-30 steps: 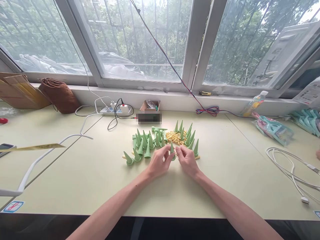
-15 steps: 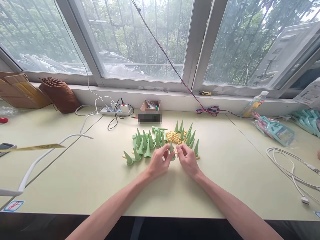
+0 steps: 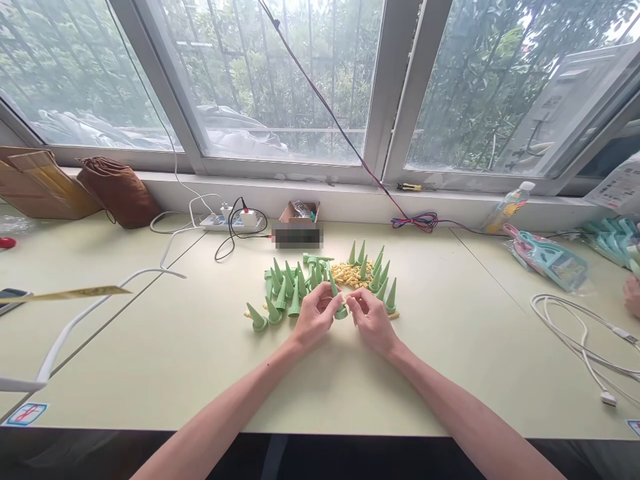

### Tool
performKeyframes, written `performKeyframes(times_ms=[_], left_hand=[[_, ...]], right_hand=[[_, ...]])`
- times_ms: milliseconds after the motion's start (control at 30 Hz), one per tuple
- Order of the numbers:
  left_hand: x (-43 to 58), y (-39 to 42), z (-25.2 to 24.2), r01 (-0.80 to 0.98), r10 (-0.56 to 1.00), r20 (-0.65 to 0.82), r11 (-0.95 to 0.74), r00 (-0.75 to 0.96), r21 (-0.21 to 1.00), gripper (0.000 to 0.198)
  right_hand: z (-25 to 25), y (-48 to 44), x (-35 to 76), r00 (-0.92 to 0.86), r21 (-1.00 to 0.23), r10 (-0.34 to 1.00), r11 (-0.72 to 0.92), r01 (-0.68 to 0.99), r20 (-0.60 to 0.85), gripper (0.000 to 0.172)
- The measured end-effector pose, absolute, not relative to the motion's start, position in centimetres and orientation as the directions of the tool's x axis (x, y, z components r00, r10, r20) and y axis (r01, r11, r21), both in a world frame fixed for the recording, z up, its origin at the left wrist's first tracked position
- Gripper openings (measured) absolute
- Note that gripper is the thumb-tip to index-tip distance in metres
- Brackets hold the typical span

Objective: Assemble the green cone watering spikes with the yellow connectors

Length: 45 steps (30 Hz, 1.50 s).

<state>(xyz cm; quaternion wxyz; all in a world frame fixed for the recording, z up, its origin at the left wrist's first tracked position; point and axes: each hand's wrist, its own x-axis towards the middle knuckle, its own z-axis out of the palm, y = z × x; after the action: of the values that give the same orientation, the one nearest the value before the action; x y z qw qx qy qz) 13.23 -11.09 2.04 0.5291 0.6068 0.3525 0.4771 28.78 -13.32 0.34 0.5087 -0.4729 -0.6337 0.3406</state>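
Note:
My left hand (image 3: 317, 313) is closed round a green plastic watering spike (image 3: 341, 311), which leans slightly with its point up and to the left. On the right, my right hand (image 3: 371, 319) pinches a small yellow piece (image 3: 347, 301) against the spike's side near its wide base; fingers hide most of it. Several more green spikes (image 3: 295, 303) crowd together left of my hands, some upright and some lying. Beyond my hands is a pile of small yellow pieces (image 3: 350, 274). More spikes (image 3: 392, 297) stand along the pile's right side.
A small open box (image 3: 300, 212) and a power strip (image 3: 235, 221) sit by the window sill. White cables (image 3: 575, 333) lie on the right of the table (image 3: 450, 373), near bagged dustpans (image 3: 547, 257) and a bottle (image 3: 510, 207). Another person's hand (image 3: 632, 297) shows at the right edge.
The held spike has shifted slightly left and now leans left. My right fingers have come left with the yellow piece, up to the spike. More of the other person's hand shows.

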Motion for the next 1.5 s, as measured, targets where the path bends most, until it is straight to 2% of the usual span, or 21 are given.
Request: performKeyframes(times_ms=[167, 267, 567, 967, 1067, 1200, 1333, 1500], left_hand=[[13.2, -11.0, 1.8, -0.041, 0.928, 0.227, -0.225, 0.296, 0.974, 0.029], [13.1, -11.0, 1.7, 0.021, 0.904, 0.290, -0.312, 0.313, 0.950, 0.027], [12.9, -10.8, 1.4, 0.219, 0.790, 0.494, -0.587, 0.363, 0.779, 0.012], [12.8, -10.8, 0.6, 0.352, 0.682, 0.606, -0.731, 0.410, 0.584, 0.016], [12.8, -10.8, 0.6, 0.351, 0.701, 0.595, -0.713, 0.394, 0.607, 0.015], [12.9, -10.9, 0.9, 0.282, 0.771, 0.519, -0.625, 0.369, 0.728, 0.014], [13.0, -11.0, 1.5, 0.184, 0.846, 0.418, -0.493, 0.332, 0.850, 0.018], [13.1, -11.0, 1.8, 0.086, 0.916, 0.303, -0.335, 0.262, 0.938, 0.027]], right_hand=[[0.2, -13.3, 28.9, -0.032, -0.910, 0.955, 0.291, 0.295, 0.295, 0.035], [0.2, -13.2, 28.9, -0.023, -0.897, 0.950, 0.302, 0.322, 0.312, 0.037], [0.1, -13.1, 28.9, -0.004, -0.864, 0.948, 0.291, 0.412, 0.318, 0.044], [0.0, -12.9, 29.0, 0.010, -0.881, 0.961, 0.250, 0.401, 0.277, 0.047], [0.0, -12.9, 29.0, 0.012, -0.888, 0.962, 0.247, 0.388, 0.273, 0.048], [0.1, -13.0, 28.8, 0.009, -0.881, 0.955, 0.270, 0.389, 0.297, 0.048], [0.4, -13.3, 28.6, -0.004, -0.902, 0.956, 0.280, 0.328, 0.295, 0.039], [0.9, -13.7, 28.5, -0.042, -0.925, 0.953, 0.303, 0.230, 0.301, 0.030]])
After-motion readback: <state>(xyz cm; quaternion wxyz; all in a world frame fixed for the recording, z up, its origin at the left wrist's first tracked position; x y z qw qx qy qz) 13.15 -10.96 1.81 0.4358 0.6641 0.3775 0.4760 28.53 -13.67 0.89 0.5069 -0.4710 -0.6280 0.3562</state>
